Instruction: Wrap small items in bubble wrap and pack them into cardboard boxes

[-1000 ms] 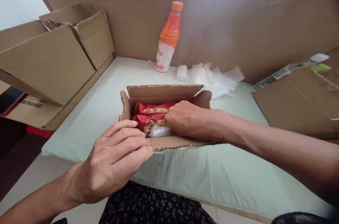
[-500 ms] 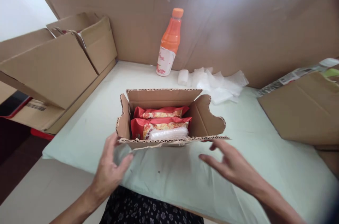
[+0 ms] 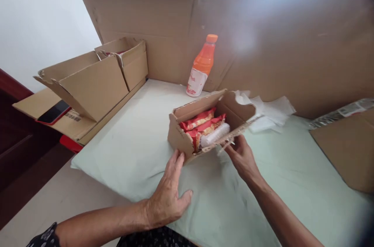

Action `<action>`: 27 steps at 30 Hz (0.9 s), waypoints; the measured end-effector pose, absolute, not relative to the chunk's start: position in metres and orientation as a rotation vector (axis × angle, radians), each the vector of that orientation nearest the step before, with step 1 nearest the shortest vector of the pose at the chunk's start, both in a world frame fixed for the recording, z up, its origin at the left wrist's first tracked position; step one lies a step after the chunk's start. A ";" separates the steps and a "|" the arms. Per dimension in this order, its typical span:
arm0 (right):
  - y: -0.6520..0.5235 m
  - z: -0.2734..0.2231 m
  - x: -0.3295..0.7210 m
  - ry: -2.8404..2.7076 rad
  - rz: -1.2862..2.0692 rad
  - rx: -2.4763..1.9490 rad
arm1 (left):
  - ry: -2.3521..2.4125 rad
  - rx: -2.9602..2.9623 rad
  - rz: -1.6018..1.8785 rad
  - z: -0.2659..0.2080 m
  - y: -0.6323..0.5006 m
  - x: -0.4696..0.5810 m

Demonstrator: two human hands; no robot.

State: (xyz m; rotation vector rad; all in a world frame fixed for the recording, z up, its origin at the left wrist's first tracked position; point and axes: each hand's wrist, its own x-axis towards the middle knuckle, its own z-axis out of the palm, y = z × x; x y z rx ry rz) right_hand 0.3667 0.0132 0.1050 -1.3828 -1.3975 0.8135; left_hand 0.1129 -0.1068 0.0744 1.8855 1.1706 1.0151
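Observation:
A small open cardboard box (image 3: 179, 138) stands slantwise on the pale green cloth (image 3: 122, 142). Two red snack packets (image 3: 214, 123) lie inside, with a white plastic-wrapped bundle (image 3: 216, 134) along the near wall. My left hand (image 3: 168, 192) has its fingertips against the box's near left corner, thumb stretched away from it. At the right part of the near wall, my right hand (image 3: 241, 157) is closed on the cardboard, its fingertips partly hidden by the ragged edge.
Behind the box stands an orange-capped drink bottle (image 3: 201, 68). Crumpled clear plastic wrap (image 3: 270, 115) lies to its right. Cardboard boxes (image 3: 99, 87) and a phone (image 3: 54, 113) are at the left, another cardboard box (image 3: 347, 149) at the right. A cardboard panel (image 3: 146, 13) borders the back.
The box has turned so its right end points farther back. My left hand has shifted to its near left corner and my right hand has closed on the near wall. The view has moved too.

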 end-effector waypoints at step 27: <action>0.223 0.082 0.117 -2.439 0.515 -1.406 | 1.517 1.590 1.402 0.031 0.173 -0.019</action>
